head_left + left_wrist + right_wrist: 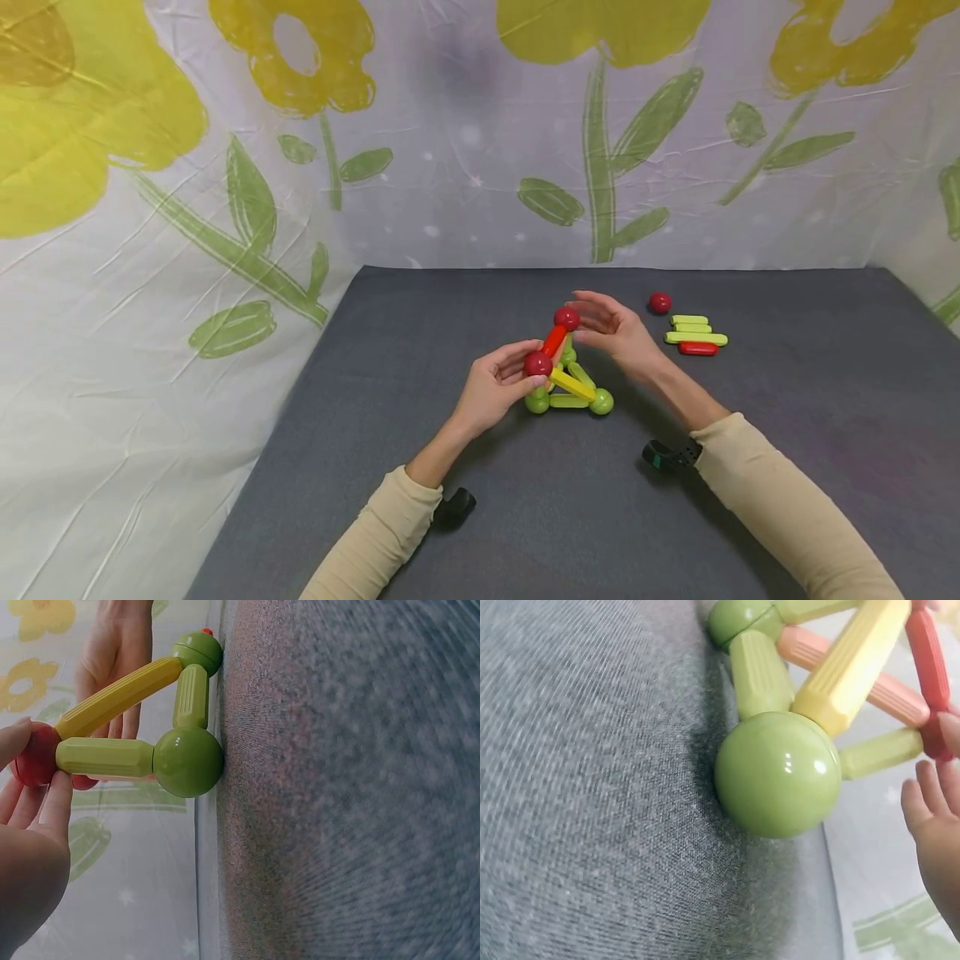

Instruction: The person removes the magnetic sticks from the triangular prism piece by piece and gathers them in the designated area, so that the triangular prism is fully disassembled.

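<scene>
A toy frame of magnetic rods and balls stands on the dark table, with green balls and green rods at its base. A red rod joins two red balls at the top. My left hand pinches the nearer red ball between thumb and fingers. Around the farther red ball my right hand is held loosely, its fingers apart and the fingertips close to it. A yellow rod slopes down to a front green ball; an orange rod crosses behind it.
At the right of the table lie a loose red ball, several green rods and a short red rod. Cloth with printed yellow flowers hangs behind the table's far edge. Wrist cameras hang under both forearms.
</scene>
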A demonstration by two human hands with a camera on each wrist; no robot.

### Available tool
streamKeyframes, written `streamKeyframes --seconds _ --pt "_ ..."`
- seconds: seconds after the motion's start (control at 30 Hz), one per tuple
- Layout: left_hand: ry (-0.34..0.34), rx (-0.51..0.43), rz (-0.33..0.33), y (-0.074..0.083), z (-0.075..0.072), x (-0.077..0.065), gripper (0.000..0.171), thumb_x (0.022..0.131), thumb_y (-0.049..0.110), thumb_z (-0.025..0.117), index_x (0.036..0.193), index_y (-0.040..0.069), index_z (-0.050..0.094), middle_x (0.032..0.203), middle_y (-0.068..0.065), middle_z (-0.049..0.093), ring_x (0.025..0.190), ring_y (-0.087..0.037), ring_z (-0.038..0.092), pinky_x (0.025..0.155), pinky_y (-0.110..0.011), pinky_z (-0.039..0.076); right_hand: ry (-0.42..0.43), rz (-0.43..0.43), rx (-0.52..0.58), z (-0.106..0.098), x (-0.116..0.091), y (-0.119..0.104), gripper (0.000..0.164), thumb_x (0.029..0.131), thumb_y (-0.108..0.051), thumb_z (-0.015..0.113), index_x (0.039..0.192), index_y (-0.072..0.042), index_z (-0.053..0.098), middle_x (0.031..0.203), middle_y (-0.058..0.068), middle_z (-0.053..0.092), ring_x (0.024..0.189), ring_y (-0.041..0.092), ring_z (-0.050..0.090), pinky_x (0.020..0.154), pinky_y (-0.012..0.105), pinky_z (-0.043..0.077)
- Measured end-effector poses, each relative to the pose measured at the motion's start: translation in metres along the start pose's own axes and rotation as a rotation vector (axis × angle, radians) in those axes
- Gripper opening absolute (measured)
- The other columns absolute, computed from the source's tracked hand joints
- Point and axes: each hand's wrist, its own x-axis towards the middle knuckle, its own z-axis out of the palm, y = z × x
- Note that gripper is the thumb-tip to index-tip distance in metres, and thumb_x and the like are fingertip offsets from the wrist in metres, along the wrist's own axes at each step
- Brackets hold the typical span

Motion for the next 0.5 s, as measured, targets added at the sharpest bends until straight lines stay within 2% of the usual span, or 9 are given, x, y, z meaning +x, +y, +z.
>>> streamKeyframes --seconds 0.13,0.3,0.37,0.5 --pt "-0.005 0.001 0.0 0.0 0.0 0.0 0.046 0.085 -0.009 0.066 0.128 -0.012 0.051 0.129 -0.025 0.054 0.116 -0.035 0.055 0.096 -0.041 0.044 0.009 -0.151 -0.225 0.005 0.003 0.0 0.06 0.084 0.015 0.063 0.138 0.001 0.043 0.13 0.026 0.05 0.113 0.03 0.056 0.088 0.029 0.05" --pt "-0.006 0.012 0.009 0.001 0.0 0.001 0.045 0.085 -0.008 0.066 0.128 -0.012 0.052 0.128 -0.026 0.054 0.116 -0.035 0.055 0.096 -0.041 0.045 0.031 -0.229 -0.341 0.008 0.007 0.001 0.064 0.081 0.019 0.063 0.139 0.002 0.042 0.128 0.025 0.052 0.11 0.04 0.056 0.084 0.027 0.051" --pt "-0.004 0.015 0.011 0.0 0.001 0.001 0.045 0.085 -0.008 0.066 0.128 -0.012 0.052 0.127 -0.026 0.055 0.115 -0.035 0.055 0.095 -0.038 0.045 0.026 -0.253 -0.391 0.013 0.005 -0.005 0.063 0.081 0.02 0.062 0.138 0.005 0.041 0.126 0.027 0.053 0.108 0.042 0.057 0.082 0.025 0.052" --pt "-0.009 0.017 0.018 -0.001 0.002 0.001 0.045 0.085 -0.008 0.066 0.127 -0.013 0.052 0.126 -0.027 0.055 0.115 -0.035 0.055 0.093 -0.034 0.046 -0.001 -0.316 -0.518 0.02 0.001 -0.019 0.062 0.079 0.023 0.062 0.135 0.012 0.039 0.123 0.032 0.052 0.104 0.045 0.059 0.081 0.036 0.053"
